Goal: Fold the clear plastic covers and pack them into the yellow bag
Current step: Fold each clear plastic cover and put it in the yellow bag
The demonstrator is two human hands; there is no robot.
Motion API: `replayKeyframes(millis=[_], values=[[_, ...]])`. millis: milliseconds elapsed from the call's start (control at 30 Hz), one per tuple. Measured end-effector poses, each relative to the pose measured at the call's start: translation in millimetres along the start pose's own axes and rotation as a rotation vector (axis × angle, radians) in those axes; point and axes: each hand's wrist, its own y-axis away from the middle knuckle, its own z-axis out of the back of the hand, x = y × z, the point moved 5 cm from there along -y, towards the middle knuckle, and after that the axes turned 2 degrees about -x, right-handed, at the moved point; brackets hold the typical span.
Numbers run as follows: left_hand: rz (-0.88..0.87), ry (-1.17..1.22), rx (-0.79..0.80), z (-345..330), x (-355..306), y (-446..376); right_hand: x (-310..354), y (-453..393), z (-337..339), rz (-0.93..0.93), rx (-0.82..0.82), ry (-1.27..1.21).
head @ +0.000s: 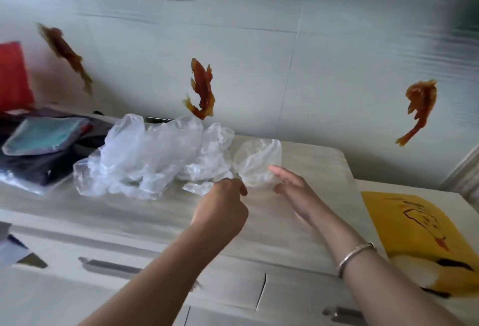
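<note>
A heap of crumpled clear plastic covers [145, 160] lies on the pale cabinet top [129, 211]. One separate clear cover [259, 160] stands just right of the heap. My left hand [223, 206] is curled and pinches the lower edge of that cover. My right hand [290, 183] has straight fingers and touches the cover's lower right side. The yellow bag [404, 230] with a duck drawing lies flat at the right, apart from both hands.
Dark folded clothes and a teal pouch [44, 134] are piled at the back left, beside a red item [13, 74]. Fish stickers [202, 90] decorate the tiled wall. Drawer handles [108, 266] sit below the cabinet's front edge.
</note>
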Motion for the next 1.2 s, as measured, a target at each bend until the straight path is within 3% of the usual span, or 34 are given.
replayKeyframes(millis=[100,267,333,467,600,667,767,867,1000,1200], values=[[0.0,0.094,-0.05,4.2,-1.4,-5.2,3.4,-1.6,4.6,-0.007,-0.084,-0.162],[-0.144,0.256,-0.292,20.8,-19.9,-9.3,27.9,13.6,36.1,0.089,-0.172,-0.356],[-0.163,0.29,-0.227,18.0,-27.8,-10.3,34.9,22.7,46.7,0.081,-0.124,-0.448],[0.017,0.533,0.128,-11.9,-30.6,-9.0,45.4,40.5,55.1,0.051,-0.024,-0.526],[0.087,0.812,0.198,-26.1,-39.5,-0.6,44.5,51.8,51.4,0.048,0.025,-0.555],[0.12,0.896,0.139,-23.4,-40.5,-0.2,40.6,53.8,48.5,0.019,0.021,-0.575],[0.08,0.716,-0.039,-14.9,-38.6,-4.6,30.8,55.9,46.0,-0.083,-0.003,-0.47],[-0.023,0.597,-0.121,-14.8,-42.8,-5.3,18.9,60.1,36.6,-0.209,0.098,-0.293],[-0.089,0.523,-0.178,-17.4,-48.0,-1.3,16.0,61.1,31.8,-0.245,0.061,-0.395],[0.116,0.777,-0.261,-11.5,-25.3,-13.7,17.6,53.0,52.3,-0.281,-0.04,-0.694]])
